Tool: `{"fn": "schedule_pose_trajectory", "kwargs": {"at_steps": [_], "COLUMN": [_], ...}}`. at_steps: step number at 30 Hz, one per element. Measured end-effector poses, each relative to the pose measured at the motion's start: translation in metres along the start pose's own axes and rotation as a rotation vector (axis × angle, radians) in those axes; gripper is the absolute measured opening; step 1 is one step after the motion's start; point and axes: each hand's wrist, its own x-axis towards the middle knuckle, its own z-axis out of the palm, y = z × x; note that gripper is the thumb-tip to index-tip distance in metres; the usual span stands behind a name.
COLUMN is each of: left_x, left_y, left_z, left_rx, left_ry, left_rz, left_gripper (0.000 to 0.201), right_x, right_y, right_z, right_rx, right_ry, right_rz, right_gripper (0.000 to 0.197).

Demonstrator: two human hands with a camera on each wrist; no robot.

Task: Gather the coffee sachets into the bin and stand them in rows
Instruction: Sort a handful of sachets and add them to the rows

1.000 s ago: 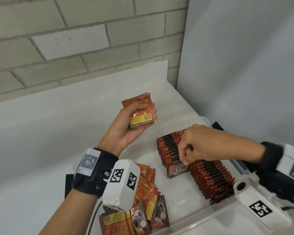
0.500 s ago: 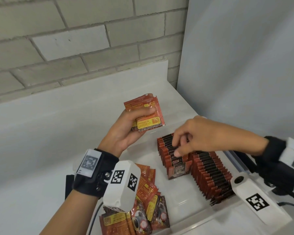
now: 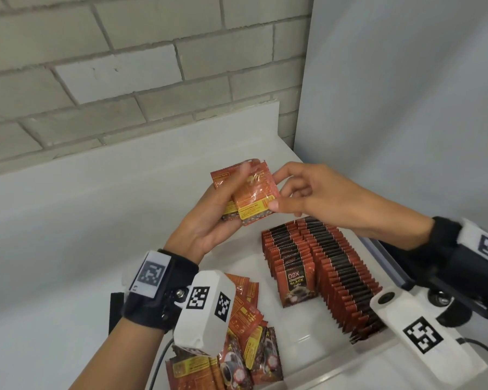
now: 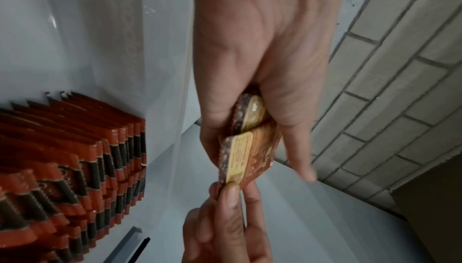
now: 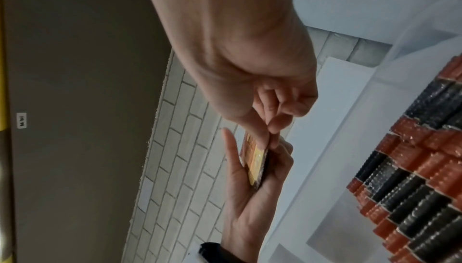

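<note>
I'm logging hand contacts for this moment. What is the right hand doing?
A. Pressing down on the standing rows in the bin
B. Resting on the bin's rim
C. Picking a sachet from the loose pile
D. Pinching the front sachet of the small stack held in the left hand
D: the right hand pinches the edge of the front sachet fanned out from the stack that the left hand grips, above the bin.

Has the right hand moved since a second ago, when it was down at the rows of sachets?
Yes. The right hand has lifted off the standing rows in the bin, going up and left to pinch the front sachet held by the left hand.
</note>
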Motion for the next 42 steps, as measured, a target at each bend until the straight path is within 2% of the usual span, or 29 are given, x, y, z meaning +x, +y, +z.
{"fn": "schedule_pose_trajectory", "kwargs": {"at_steps": [3, 5, 9, 13, 16, 18, 21, 23, 25, 27, 28, 30, 33, 35, 38, 42], "left_x": [0.000, 0.001, 0.002, 0.000, -0.001, -0.002, -0.003, -0.002, -0.002, 0.000, 0.000, 0.001, 0.002, 0.001, 0.001, 0.003], "left_y": [0.003, 0.004, 0.001, -0.002, -0.002, -0.001, 0.000, 0.001, 0.002, 0.002, 0.001, 0.001, 0.002, 0.003, 0.004, 0.005], "left_z": [0.000, -0.003, -0.005, -0.006, -0.008, -0.008, -0.002, 0.000, 0.000, -0.001, -0.002, -0.004, -0.004, -0.003, -0.003, -0.004], "left_rx": [-0.057, -0.107, -0.102, 0.027, 0.028, 0.033, 0.027, 0.004, -0.028, -0.040, -0.044, -0.058, -0.066, -0.085, -0.137, -0.233], "left_ry": [0.030, 0.028, 0.024, -0.115, -0.129, -0.104, -0.025, 0.009, 0.017, 0.020, 0.018, 0.010, -0.012, -0.011, 0.040, 0.082], "left_rz": [-0.038, -0.055, -0.116, -0.156, -0.141, -0.135, -0.066, -0.006, 0.042, 0.077, 0.085, 0.095, 0.096, 0.096, 0.088, 0.089], "left_gripper": [0.063, 0.068, 0.053, 0.038, 0.031, 0.036, 0.022, 0.019, 0.020, 0.020, 0.018, 0.015, 0.018, 0.014, 0.019, 0.024], "right_x": [-0.003, -0.005, -0.006, -0.003, -0.004, -0.005, -0.005, -0.006, -0.009, -0.012, -0.013, -0.013, -0.010, -0.009, -0.014, -0.024], "right_y": [-0.001, -0.004, -0.006, -0.004, -0.002, 0.000, -0.001, -0.005, -0.008, -0.008, -0.007, -0.004, -0.002, -0.002, -0.001, 0.003], "right_z": [-0.004, -0.005, -0.005, -0.004, -0.002, -0.003, -0.005, -0.005, -0.005, -0.002, 0.001, 0.006, 0.007, 0.002, -0.010, -0.018], "right_rx": [0.040, 0.103, 0.109, 0.086, 0.002, -0.039, -0.018, 0.111, 0.292, 0.298, 0.269, 0.262, 0.369, 0.403, 0.269, -0.092], "right_ry": [0.080, 0.141, 0.212, 0.226, 0.209, 0.202, 0.228, 0.255, 0.211, 0.090, 0.039, 0.004, 0.022, 0.024, -0.030, -0.301], "right_rz": [-0.064, -0.131, -0.247, -0.321, -0.356, -0.342, -0.253, -0.139, -0.027, 0.035, 0.052, 0.070, 0.094, 0.098, 0.084, 0.104], "right_gripper": [0.012, 0.008, 0.006, 0.010, 0.017, 0.022, 0.027, 0.021, 0.022, 0.041, 0.042, 0.032, 0.015, 0.011, 0.010, 0.006]}}
